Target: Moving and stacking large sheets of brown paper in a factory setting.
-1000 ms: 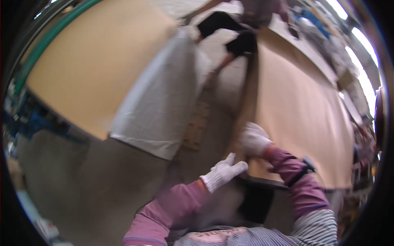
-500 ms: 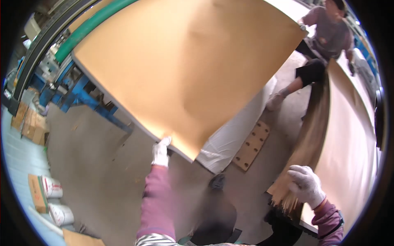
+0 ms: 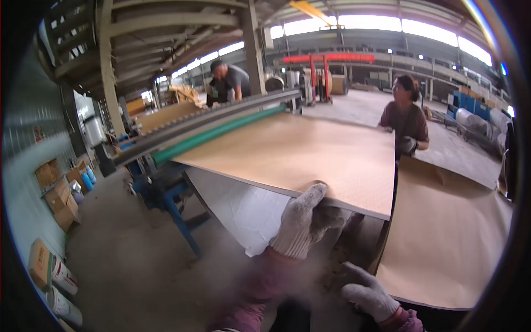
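A large tan sheet [image 3: 287, 149] with a thin grey edge reaches out from a machine with a green roller [image 3: 221, 133]. My left hand [image 3: 301, 221], in a white knit glove, is closed on its near edge, thumb on top and fingers underneath. Under the sheet hangs white sheeting [image 3: 232, 207]. My right hand [image 3: 368, 293], gloved too, is empty, thumb and fingers apart, low beside the near left corner of a pile topped by a brown sheet [image 3: 442, 238]. Across from me, a co-worker in a dark top [image 3: 406, 116] stands at the sheet's far right corner.
A dark rail [image 3: 204, 122] runs above the roller, on a blue machine frame [image 3: 177, 216]. Behind it another person [image 3: 229, 83] leans over. Cardboard boxes [image 3: 61, 202] and white buckets [image 3: 63, 276] line the left wall. A red lifting frame [image 3: 321, 77] stands farther back.
My view has lifted from the floor toward the hall. The sheet's near corner has swung to the right with my left hand on its edge. My right hand has moved lower and its fingers have spread.
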